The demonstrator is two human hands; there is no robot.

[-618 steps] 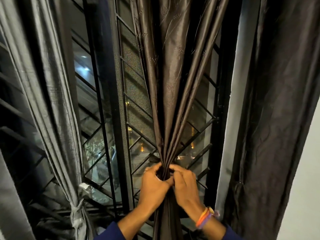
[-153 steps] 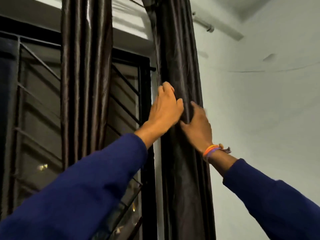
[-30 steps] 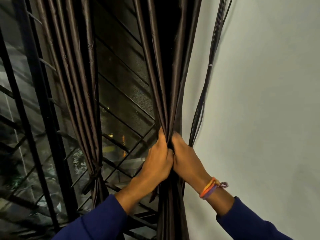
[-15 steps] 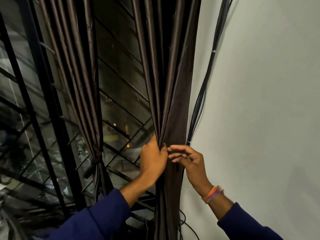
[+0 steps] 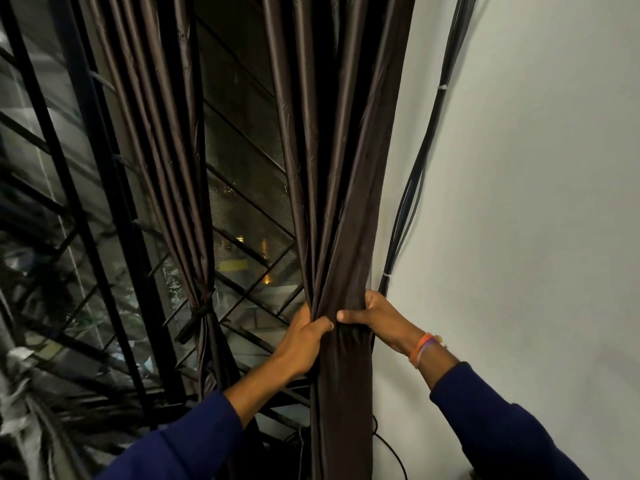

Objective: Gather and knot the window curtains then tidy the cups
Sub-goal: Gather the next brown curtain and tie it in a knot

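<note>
Curtain in hand: dark curtain [image 5: 341, 216], centre of the frame, beside the wall [image 5: 536, 202]; bunched at mid-height, no knot yet
Left hand [image 5: 306, 336]: fingers curled round the gathered folds from the left
Right hand [image 5: 377, 318]: thumb across the front, fingers wrapped behind the right edge
Done: neighbouring curtain [image 5: 166, 150], left of centre, already knotted [image 5: 202, 311]
Left: knotting this curtain, then the cups, none in view
Nearby: cables [image 5: 415, 181] run down the wall at right; window grille [image 5: 104, 202] behind

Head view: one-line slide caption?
Left hand and right hand grip the gathered brown curtain beside an already knotted curtain.
</note>
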